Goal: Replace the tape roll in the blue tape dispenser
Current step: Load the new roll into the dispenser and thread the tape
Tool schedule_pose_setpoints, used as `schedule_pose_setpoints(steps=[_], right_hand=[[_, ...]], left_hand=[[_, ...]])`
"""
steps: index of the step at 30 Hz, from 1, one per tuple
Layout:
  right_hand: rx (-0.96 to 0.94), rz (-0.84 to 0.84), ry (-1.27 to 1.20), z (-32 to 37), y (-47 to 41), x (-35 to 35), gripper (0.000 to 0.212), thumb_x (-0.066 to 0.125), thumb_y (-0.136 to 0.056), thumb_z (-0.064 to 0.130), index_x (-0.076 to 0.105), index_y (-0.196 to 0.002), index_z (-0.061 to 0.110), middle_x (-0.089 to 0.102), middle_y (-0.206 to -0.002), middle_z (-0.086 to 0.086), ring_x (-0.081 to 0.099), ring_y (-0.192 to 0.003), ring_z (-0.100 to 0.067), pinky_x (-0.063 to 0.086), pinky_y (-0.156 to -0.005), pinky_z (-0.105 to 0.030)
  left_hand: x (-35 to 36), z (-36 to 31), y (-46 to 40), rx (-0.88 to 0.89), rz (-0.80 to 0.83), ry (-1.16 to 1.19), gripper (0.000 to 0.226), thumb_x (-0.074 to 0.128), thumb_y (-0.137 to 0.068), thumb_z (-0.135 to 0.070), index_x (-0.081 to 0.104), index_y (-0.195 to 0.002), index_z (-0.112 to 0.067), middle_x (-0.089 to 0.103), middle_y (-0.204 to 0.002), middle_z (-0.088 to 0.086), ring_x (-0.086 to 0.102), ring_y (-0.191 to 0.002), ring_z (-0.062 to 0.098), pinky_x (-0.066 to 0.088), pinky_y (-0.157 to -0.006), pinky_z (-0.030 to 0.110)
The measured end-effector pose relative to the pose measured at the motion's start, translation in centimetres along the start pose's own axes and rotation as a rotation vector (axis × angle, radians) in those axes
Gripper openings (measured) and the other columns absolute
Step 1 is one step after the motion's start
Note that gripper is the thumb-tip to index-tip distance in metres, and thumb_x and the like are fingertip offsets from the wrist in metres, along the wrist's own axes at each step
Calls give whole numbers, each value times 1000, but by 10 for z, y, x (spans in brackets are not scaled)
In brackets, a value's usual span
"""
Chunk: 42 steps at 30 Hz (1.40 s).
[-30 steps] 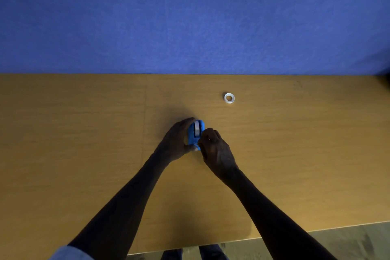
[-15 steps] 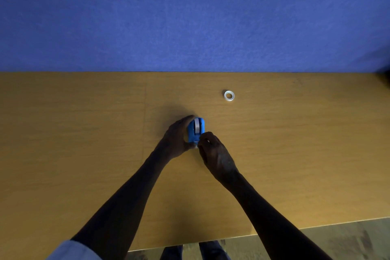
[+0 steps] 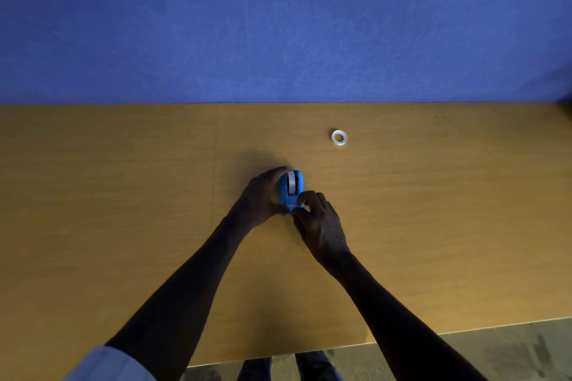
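The blue tape dispenser (image 3: 291, 188) stands on the wooden table (image 3: 123, 195) near its middle, with a grey-white tape roll seated in it. My left hand (image 3: 258, 198) wraps the dispenser's left side and holds it. My right hand (image 3: 318, 223) is at the dispenser's near end, thumb and fingers pinched at the cutter edge, apparently on the tape end. A small white ring, a bare tape core (image 3: 339, 137), lies flat on the table farther back and to the right, apart from both hands.
A blue fabric wall (image 3: 278, 25) rises straight behind the table's far edge. The table's near edge runs along the bottom, with floor and my legs below it.
My right hand has slid a little down and back from the dispenser's top toward its near cutter end. The left hand and the dispenser stay in place.
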State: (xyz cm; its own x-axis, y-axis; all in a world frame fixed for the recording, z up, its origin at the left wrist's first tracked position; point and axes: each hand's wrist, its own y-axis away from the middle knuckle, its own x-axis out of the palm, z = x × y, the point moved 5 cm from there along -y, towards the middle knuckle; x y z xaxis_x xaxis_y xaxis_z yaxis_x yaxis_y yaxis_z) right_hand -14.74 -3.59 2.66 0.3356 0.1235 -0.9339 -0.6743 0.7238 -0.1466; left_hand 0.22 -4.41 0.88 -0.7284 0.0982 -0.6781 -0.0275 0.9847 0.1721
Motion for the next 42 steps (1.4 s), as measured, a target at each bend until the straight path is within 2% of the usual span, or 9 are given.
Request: schedule_pose_setpoints(steps=[6,11,14,20,23,29,32,37,42], right_hand=[[-36,1,10,-1,0,6,34,70,-88,16,63,-121,10,60,-125,-15,62,-105,-23,59,-79,-33],[153,69,-198,-12,13,17,39,39,-103,38,41,-140,25,55,-132,-4,58,-107,-15,57,-85,-32],[184,67,-278,-13,23,22,41,33,-103,45,27,-143,36,56,-128,0,59,-97,-6,47,-69,-12],[117,118,-167,-11,31,33,62,25,-103,36,13,-157,8,47,-144,-16,56,-116,-24,54,-96,-34],[239,111,-314,-17,37,28,61,26,-102,31,8,-158,13,48,-146,-15,55,-119,-23,45,-95,-28],[231,181,-217,-24,34,19,49,34,-103,27,34,-152,17,35,-157,-8,48,-135,-23,54,-98,-31],[102,148,-99,-15,28,8,46,33,-97,20,54,-136,9,42,-152,-17,56,-127,-30,62,-82,-35],[95,120,-70,-10,24,1,46,40,-94,11,51,-139,11,49,-145,-20,63,-118,-30,63,-69,-32],[106,98,-88,-13,24,0,52,61,-88,-2,51,-138,10,51,-143,-20,62,-119,-32,64,-72,-33]], left_hand=[[-2,0,-5,11,27,-33,104,92,-66,-21,35,-153,-13,47,-155,7,42,-144,24,39,-116,45],[-1,1,-5,-25,30,-37,110,92,-66,-22,27,-156,-14,44,-157,7,41,-144,24,42,-113,45],[0,2,-6,-29,36,-48,110,91,-67,-22,26,-156,-14,42,-158,7,40,-144,24,42,-113,47],[2,4,-3,-35,27,-55,113,90,-68,-24,22,-157,-15,41,-158,7,39,-145,25,39,-114,48],[2,3,-3,-45,30,-44,114,90,-68,-23,20,-158,-16,41,-159,6,38,-145,25,39,-115,48],[3,1,0,-40,28,-24,118,89,-70,-19,12,-159,-14,40,-160,6,37,-147,24,37,-117,43],[5,-3,4,-26,24,-30,120,88,-72,-17,5,-159,-12,37,-161,8,38,-146,26,39,-115,41],[6,-8,15,-45,17,-14,120,86,-75,-14,0,-159,-10,34,-162,12,40,-145,28,43,-112,42],[13,-5,30,-42,-6,28,116,84,-77,-16,3,-158,-11,36,-161,13,39,-145,27,34,-105,26]])
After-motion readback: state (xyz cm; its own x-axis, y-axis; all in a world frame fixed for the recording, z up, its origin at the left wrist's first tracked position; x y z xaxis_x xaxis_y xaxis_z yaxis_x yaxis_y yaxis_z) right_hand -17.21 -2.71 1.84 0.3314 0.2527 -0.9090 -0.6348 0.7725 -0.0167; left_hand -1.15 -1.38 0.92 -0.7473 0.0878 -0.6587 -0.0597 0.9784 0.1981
